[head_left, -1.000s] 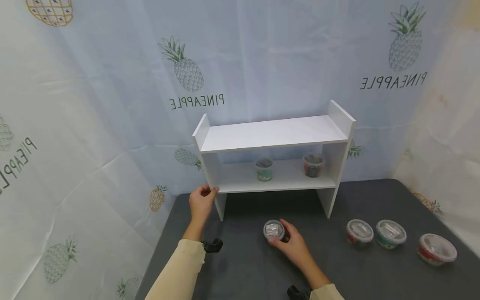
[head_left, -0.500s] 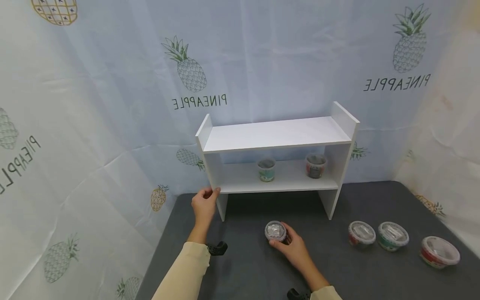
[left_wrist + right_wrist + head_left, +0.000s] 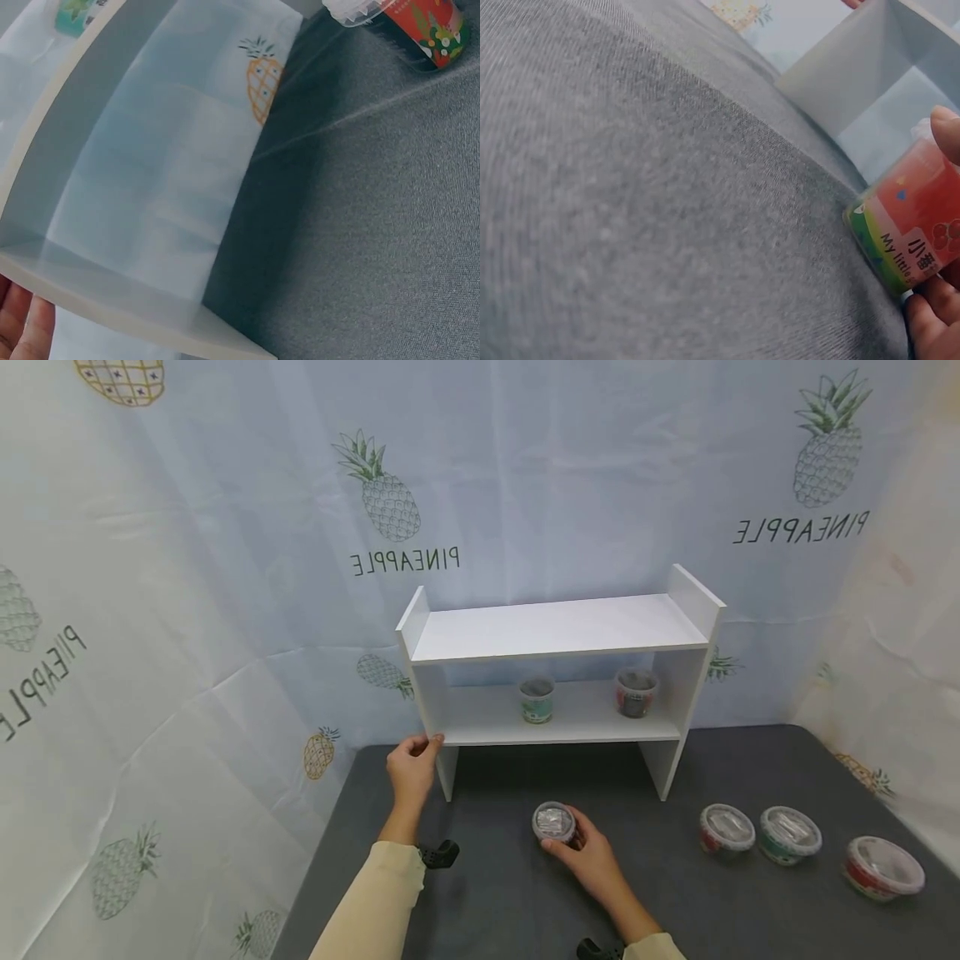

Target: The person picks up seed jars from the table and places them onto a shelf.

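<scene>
A small white two-tier shelf (image 3: 562, 631) stands at the back of the dark table. My left hand (image 3: 412, 770) holds the front edge of its left side panel at lower-board height, thumb in front; in the left wrist view those fingertips (image 3: 37, 330) show beside the panel. In front of the shelf, my right hand (image 3: 592, 860) grips a lidded plastic cup (image 3: 553, 820), fingers and thumb around its side. The right wrist view shows the cup's red and green label (image 3: 915, 217) with "My little" on it. The cup looks upright and close over the tabletop.
On the shelf's lower board are a green-labelled cup (image 3: 537, 700) and a red-labelled cup (image 3: 636, 692). Three more lidded tubs, one red (image 3: 726, 828), one green (image 3: 790, 836) and a wider red one (image 3: 885, 867), sit at right. Pineapple-print curtain (image 3: 525, 485) hangs behind.
The whole head view has shifted slightly, so everything appears a little further right. Both hands keep their holds, and the cup stays in front of the shelf.
</scene>
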